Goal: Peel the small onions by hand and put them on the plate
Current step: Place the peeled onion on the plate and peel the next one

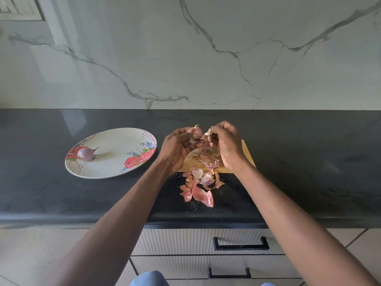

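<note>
My left hand (177,148) grips a small pinkish onion (196,133) above the far edge of a wooden cutting board (248,155). My right hand (225,143) pinches a dry flake of onion skin (208,132) just right of that onion. One peeled purple onion (85,154) lies on the left part of a white oval plate (115,162) with red roses, left of my hands.
A heap of peeled onion skins (201,186) lies on the board's near edge and spills onto the black countertop (309,172). A marble wall stands behind the counter. Drawers with black handles (240,245) sit below the counter's front edge.
</note>
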